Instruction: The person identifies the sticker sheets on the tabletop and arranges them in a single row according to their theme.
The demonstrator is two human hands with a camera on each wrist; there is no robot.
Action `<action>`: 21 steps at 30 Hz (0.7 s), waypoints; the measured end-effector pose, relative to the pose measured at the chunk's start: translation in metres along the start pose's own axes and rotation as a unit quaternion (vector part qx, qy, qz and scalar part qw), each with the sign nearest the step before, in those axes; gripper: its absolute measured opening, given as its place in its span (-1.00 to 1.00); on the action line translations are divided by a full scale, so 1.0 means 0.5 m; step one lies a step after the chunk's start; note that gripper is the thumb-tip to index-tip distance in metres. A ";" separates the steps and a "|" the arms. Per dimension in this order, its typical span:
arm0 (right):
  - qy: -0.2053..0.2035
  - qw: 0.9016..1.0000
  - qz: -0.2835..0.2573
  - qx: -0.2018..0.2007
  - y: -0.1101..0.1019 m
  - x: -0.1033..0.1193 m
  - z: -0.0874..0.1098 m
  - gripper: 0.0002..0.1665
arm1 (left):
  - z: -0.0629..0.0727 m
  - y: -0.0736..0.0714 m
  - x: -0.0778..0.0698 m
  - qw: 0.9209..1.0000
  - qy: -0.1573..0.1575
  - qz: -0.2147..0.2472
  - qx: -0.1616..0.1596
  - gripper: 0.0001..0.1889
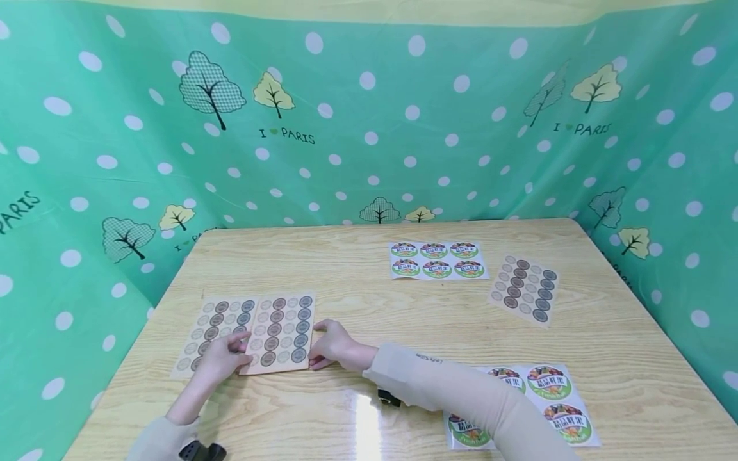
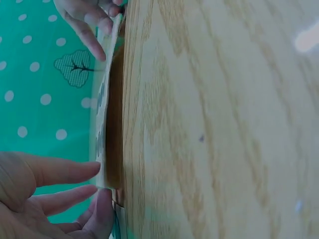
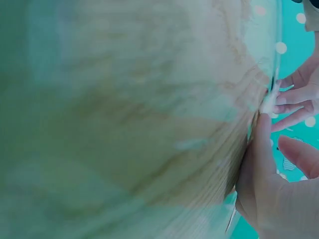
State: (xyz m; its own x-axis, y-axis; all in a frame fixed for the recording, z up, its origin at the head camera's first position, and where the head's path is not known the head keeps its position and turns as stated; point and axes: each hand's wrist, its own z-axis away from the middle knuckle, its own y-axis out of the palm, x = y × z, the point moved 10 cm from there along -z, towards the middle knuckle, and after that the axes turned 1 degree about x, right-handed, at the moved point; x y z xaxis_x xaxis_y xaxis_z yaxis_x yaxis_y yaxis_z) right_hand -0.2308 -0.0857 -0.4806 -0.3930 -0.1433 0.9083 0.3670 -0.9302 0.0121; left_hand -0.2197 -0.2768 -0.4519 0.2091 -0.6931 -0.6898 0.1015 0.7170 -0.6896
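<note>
Left grip (image 1: 221,360) on sheet (image 1: 282,331), edge-on only from wrist

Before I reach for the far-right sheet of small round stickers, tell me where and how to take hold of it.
Pinch the small-sticker sheet by its nearest corner, coming from the near side, probably with the right hand. It seems to lie flat and askew on the table, that corner toward you, so a fingertip under there should lift it.
</note>
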 end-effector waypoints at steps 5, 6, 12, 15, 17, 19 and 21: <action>0.003 1.000 0.017 0.026 -0.010 0.005 0.013 -0.34 | 0.000 -0.005 0.001 1.000 0.004 -0.024 -0.013 -0.52; 0.003 0.999 0.019 0.032 -0.014 0.007 0.016 -0.37 | 0.000 -0.006 -0.001 0.999 0.006 -0.033 -0.015 -0.53; -0.012 0.996 0.026 0.084 -0.048 0.030 0.038 -0.51 | 0.006 -0.007 -0.030 0.998 0.038 -0.039 -0.023 -0.58; -0.020 0.993 0.045 0.108 -0.067 0.039 0.048 -0.53 | 0.007 0.001 -0.048 0.998 0.052 -0.013 -0.018 -0.60; -0.024 0.991 0.063 0.112 -0.082 0.044 0.051 -0.53 | 0.005 0.007 -0.061 0.998 0.060 0.004 -0.015 -0.61; -0.026 0.990 0.082 0.110 -0.098 0.047 0.053 -0.53 | 0.001 0.015 -0.075 0.998 0.064 0.016 -0.013 -0.61; -0.027 0.989 0.098 0.104 -0.116 0.049 0.055 -0.53 | -0.003 0.022 -0.088 0.997 0.067 0.022 -0.014 -0.62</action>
State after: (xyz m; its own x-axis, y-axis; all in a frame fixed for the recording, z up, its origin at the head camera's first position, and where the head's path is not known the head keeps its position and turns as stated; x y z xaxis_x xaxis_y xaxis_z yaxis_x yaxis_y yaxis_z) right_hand -0.2386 -0.0262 -0.4477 -0.2526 -0.2905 0.9229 0.5990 -0.7961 -0.0866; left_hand -0.2293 -0.2383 -0.4295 0.0811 -0.6658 -0.7417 0.0683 0.7462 -0.6623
